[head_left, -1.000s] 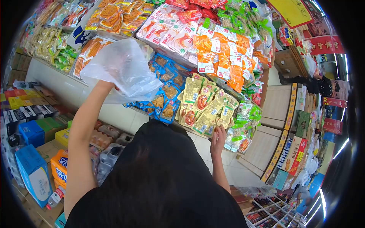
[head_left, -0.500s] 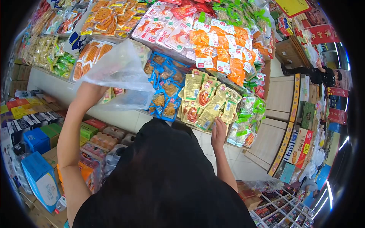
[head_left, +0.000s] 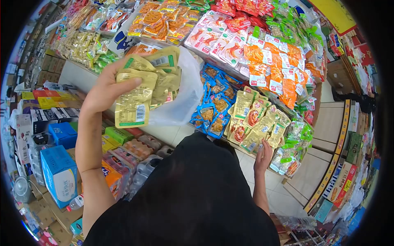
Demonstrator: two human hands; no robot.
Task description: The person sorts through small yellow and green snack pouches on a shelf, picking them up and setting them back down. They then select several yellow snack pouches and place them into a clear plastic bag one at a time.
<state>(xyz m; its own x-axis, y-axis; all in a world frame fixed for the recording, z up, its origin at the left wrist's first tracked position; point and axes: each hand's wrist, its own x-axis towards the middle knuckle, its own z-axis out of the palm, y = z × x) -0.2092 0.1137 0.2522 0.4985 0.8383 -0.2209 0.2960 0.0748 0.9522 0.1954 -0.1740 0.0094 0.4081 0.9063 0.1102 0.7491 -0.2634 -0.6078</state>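
Observation:
My left hand (head_left: 107, 88) is closed on several gold packets (head_left: 137, 96), its thumb lying across their front. Right beside and behind these packets is a translucent plastic bag (head_left: 186, 88), with more gold packets partly in front of its opening. At the near edge of the display, my right hand (head_left: 263, 158) rests by a pile of gold packets (head_left: 257, 123), its fingertips at the lowest ones; whether they grip one is hard to see. Blue packets (head_left: 213, 102) lie just left of that pile.
Orange packets (head_left: 273, 61), pink-and-white packets (head_left: 219, 39) and green-topped packets (head_left: 293, 141) fill the sloped display around the pile. Boxes, including a blue carton (head_left: 58, 172), stand low on the left. A wooden-fronted counter (head_left: 324, 139) runs along the right.
My left hand has come out from behind the plastic bag, and the gold packets it holds now show in full. The view has shifted left, while my right hand stays by the pile.

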